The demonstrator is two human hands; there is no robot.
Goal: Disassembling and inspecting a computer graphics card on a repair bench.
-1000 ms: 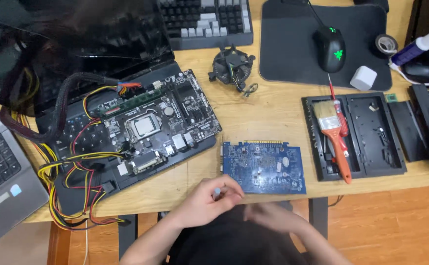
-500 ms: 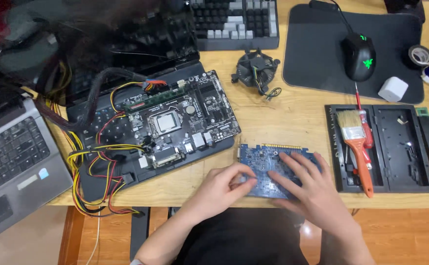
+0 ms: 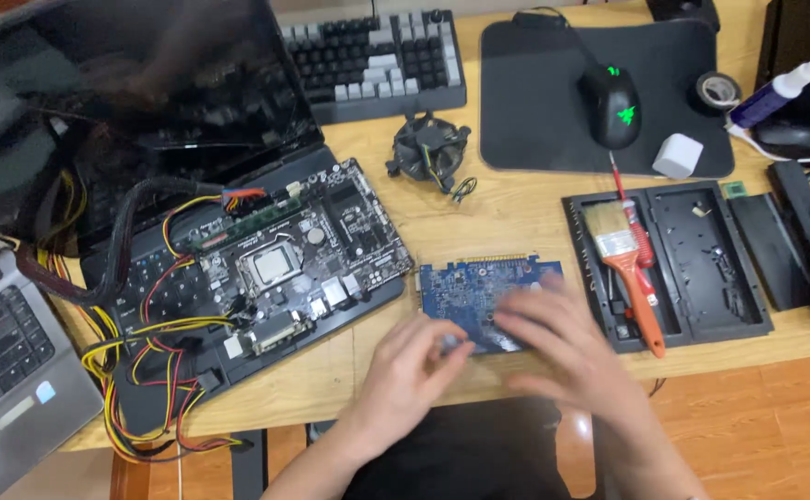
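We see the blue circuit card [image 3: 479, 289] lying flat near the desk's near edge, right of the motherboard [image 3: 289, 255]. Our right hand [image 3: 558, 338] rests spread on it; our left hand [image 3: 410, 370] pinches its near-left corner. A careless slide could scrape it or tip it off the edge.

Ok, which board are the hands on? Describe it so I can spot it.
Start at the wooden desk, near its front edge. Between the motherboard and the black tray lies the blue circuit card, under both hands: the only blue board, with no cables attached.
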